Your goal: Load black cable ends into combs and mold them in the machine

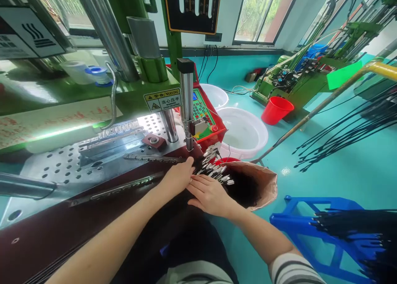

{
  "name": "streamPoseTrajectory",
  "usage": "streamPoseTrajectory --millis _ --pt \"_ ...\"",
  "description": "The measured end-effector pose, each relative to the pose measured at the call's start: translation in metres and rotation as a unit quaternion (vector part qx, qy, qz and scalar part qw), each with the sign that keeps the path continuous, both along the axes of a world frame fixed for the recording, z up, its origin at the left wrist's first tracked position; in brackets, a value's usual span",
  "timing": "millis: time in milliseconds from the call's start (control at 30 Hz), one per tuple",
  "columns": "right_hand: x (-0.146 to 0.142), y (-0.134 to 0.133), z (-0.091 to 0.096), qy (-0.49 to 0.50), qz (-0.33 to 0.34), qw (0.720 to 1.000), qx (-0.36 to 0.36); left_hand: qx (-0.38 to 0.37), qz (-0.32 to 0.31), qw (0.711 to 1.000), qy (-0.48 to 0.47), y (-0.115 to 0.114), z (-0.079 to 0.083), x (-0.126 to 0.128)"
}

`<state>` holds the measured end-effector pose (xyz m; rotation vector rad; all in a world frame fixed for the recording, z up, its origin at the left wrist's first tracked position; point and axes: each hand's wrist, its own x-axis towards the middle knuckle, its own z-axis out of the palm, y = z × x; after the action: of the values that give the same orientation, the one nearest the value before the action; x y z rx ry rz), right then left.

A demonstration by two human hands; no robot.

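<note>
A bundle of black cables with silver metal connector ends [218, 172] lies at the machine table's right edge, its tips pointing right. My left hand [178, 175] is closed at the bundle's left side, thumb on top, the other fingers mostly hidden. Against the near side of the same bundle rests my right hand [212, 196], fingers stretched out flat towards the left hand and thumb apart. Two long slotted metal mould strips lie to the left: one strip [151, 158] reaches up to my left hand, the other strip [120, 188] passes behind my left forearm.
A green press with a perforated metal plate [58, 168] stands at left. Beyond the bundle is a red control box [217, 124]. A paper sack [268, 184] with dark contents stands at right, near a white tub [248, 131], a blue stool [291, 213] bearing black cables, and a slanted pole [297, 124].
</note>
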<state>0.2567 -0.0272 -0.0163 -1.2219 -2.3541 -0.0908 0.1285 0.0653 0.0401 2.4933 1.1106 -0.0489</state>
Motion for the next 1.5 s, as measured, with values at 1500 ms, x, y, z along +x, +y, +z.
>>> streamPoseTrajectory --millis 1500 --pt "0.036 0.021 0.072 -0.128 0.035 0.949 -0.286 0.305 -0.026 0.952 -0.022 -0.096 -0.040 -0.058"
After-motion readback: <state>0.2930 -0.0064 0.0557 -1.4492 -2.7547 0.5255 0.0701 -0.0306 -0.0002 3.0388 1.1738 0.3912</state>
